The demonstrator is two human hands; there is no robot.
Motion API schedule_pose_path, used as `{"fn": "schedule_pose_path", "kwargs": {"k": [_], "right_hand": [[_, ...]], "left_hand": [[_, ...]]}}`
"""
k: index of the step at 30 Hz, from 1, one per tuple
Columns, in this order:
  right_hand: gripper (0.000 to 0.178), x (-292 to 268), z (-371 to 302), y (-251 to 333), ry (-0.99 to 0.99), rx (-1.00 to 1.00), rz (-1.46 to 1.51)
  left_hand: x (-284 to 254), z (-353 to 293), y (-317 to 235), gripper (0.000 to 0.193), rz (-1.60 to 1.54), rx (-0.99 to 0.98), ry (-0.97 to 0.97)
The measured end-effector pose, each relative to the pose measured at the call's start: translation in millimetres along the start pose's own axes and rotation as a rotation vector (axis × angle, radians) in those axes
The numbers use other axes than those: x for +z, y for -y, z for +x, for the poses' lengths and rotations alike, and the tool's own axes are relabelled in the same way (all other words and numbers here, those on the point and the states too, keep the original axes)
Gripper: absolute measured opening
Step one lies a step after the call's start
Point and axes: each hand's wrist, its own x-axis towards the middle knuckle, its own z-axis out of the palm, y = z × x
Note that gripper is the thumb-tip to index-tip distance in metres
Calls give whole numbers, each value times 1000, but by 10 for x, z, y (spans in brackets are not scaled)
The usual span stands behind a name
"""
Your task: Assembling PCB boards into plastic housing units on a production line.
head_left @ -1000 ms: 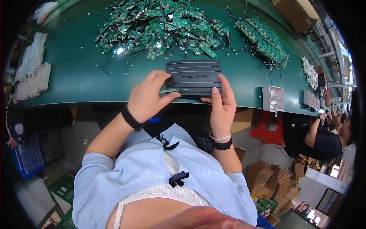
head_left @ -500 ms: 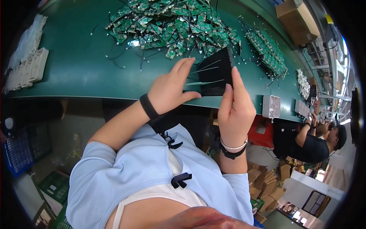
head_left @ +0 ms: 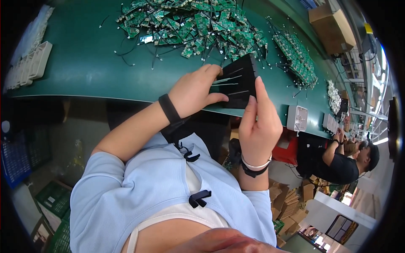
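Above the near edge of the workbench (head_left: 93,86), I hold up a black slotted rack (head_left: 241,93), tilted between my two hands. Thin pale-green strips (head_left: 228,80), which look like circuit boards seen edge-on, stick out of it toward my left palm. My left hand (head_left: 196,90) is closed round the rack's left side, fingertips at the top and thumb at the bottom. At the right side, my right hand (head_left: 261,120) grips with the thumb in front and the fingers stretched along the edge. The rack's underside is hidden.
A large heap of green circuit boards (head_left: 194,29) with black cables lies beyond my hands. More boards (head_left: 295,59) lie in rows to the right. White plastic housings (head_left: 297,118) stand near the edge, others (head_left: 40,63) at far left. A person in black (head_left: 337,162) sits at right.
My left hand has moved right and closed against the rack; the strips sit further into it. The right hand keeps its grip, and the view has shifted slightly.
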Motion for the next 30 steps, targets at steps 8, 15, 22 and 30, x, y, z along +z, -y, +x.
{"fn": "schedule_pose_path", "kwargs": {"k": [8, 15, 22, 30], "right_hand": [[39, 30, -61, -150, -71, 17, 49], [38, -40, -94, -253, -50, 197, 66], [37, -271, 3, -328, -269, -58, -115], [37, -235, -16, -477, -67, 121, -126]], "left_hand": [[-29, 12, -82, 18, 128, -11, 111], [-109, 71, -91, 22, -31, 280, -148], [-56, 41, -163, 23, -111, 114, 40], [102, 57, -185, 31, -94, 92, 45]]}}
